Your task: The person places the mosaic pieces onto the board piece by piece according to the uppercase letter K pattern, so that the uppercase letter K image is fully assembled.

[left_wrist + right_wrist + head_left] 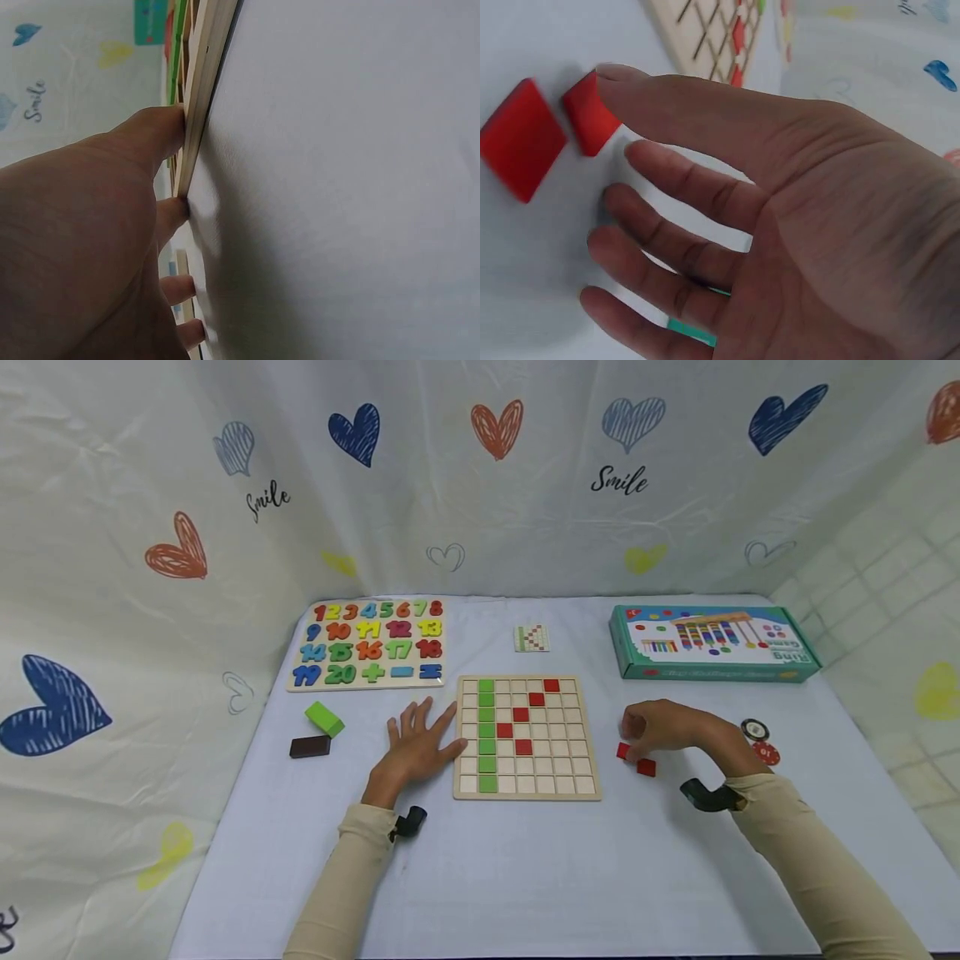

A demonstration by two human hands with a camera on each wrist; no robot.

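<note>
A wooden grid board (pixel 561 769) lies mid-table, with a column of green tiles (pixel 487 731) and several red tiles (pixel 521 715) in its squares. Against its left edge rests my left hand (pixel 414 750), fingers spread; the left wrist view shows thumb and index fingertip at the board's side (pixel 196 112). To the right of the board, my right hand (pixel 663 727) reaches down over two loose red tiles (pixel 646 767). In the right wrist view its thumb tip overlaps the smaller-looking red tile (pixel 589 120), the fingers loosely bent and apart from it; the other red tile (pixel 523 141) lies beside.
A number puzzle board (pixel 367 643) sits at the back left, a small pattern card (pixel 532 638) behind the grid, and a green toy box (pixel 716 643) at the back right. Green (pixel 325 719) and dark brown blocks (pixel 310 747) lie left; black (pixel 755 730) and red round chips (pixel 766 753) lie right.
</note>
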